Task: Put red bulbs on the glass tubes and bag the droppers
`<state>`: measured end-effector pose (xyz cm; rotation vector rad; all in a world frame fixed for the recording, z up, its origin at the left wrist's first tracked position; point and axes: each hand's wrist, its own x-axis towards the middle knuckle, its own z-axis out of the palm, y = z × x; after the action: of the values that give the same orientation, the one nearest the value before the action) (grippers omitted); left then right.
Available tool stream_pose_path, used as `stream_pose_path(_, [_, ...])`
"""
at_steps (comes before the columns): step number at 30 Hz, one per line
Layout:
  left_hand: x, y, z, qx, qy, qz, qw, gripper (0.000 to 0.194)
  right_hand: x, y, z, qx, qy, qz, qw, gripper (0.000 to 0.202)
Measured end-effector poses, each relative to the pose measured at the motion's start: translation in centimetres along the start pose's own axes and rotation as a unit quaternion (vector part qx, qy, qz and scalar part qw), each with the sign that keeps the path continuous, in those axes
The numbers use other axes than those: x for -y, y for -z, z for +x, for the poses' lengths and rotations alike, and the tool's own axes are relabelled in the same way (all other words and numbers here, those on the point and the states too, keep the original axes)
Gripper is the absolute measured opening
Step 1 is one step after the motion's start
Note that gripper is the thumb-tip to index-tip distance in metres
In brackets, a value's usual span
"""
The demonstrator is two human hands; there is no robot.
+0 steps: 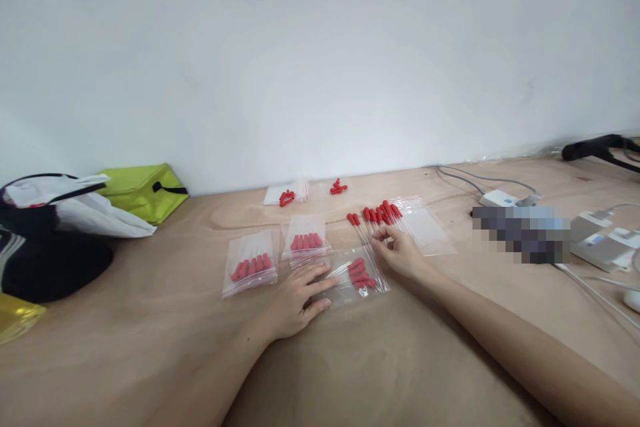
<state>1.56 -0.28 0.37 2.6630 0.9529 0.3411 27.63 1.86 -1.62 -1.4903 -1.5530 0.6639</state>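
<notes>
My left hand lies palm down with fingers spread on a clear zip bag holding several red-bulbed droppers. To its right, my right hand has thumb and fingers closed at the thin clear stems of two red-bulbed droppers; the exact grip is partly hidden. Just beyond it, a loose cluster of red-bulbed droppers lies with the bulbs pointing away. A flat zip bag rests right of the cluster. Two filled zip bags lie to the left.
Near the wall are two more bags with red bulbs. A lime-green bag, a white bag and a black item stand at left. White adapters and cables lie at right, beside a pixelated object.
</notes>
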Motion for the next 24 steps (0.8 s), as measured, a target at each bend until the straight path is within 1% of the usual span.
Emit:
stream_pose_path(2, [-0.1, 0.1, 0.0, 0.010, -0.009, 0.010, 1.000, 0.034, 0.5, 0.1, 1.6, -0.019, 0.014, -0.082, 0.996, 0.011])
stream_pose_path(4, [-0.1, 0.2, 0.1, 0.013, -0.008, 0.015, 1.000, 0.035, 1.3, -0.3, 2.9, -0.015, 0.011, -0.146, 0.989, 0.011])
stream_pose_path(7, [-0.2, 0.2, 0.0, 0.013, -0.006, 0.020, 1.000, 0.036, 2.4, -1.5, 4.4, 0.014, -0.039, -0.230, 0.972, 0.015])
stream_pose_path(10, [-0.2, 0.2, 0.0, 0.013, -0.007, 0.024, 1.000, 0.036, 3.0, -2.6, 5.4, 0.023, -0.084, -0.267, 0.960, 0.020])
stream_pose_path(12, [-0.2, 0.1, 0.0, 0.012, -0.008, 0.024, 1.000, 0.035, 3.1, -3.1, 5.8, 0.024, -0.100, -0.272, 0.957, 0.022])
stream_pose_path(15, [-0.2, 0.2, 0.0, 0.012, -0.012, 0.027, 0.999, 0.036, 3.1, -3.2, 6.4, 0.030, -0.110, -0.269, 0.956, 0.024])
stream_pose_path(18, [-0.2, 0.2, 0.0, 0.019, -0.018, 0.034, 0.999, 0.038, 3.2, -2.7, 6.6, 0.027, -0.104, -0.254, 0.961, 0.025])
stream_pose_path(20, [-0.1, 0.1, 0.1, 0.020, -0.021, 0.038, 0.999, 0.039, 3.2, -2.1, 6.4, 0.017, -0.096, -0.245, 0.965, 0.030])
stream_pose_path(22, [0.0, 0.0, 0.1, 0.021, -0.021, 0.040, 0.999, 0.040, 2.9, -1.3, 5.8, -0.011, -0.059, -0.198, 0.978, 0.040])
stream_pose_path(24, [0.0, 0.0, 0.0, 0.026, -0.020, 0.043, 0.999, 0.041, 2.3, -0.5, 4.8, -0.055, -0.012, -0.095, 0.994, 0.052])
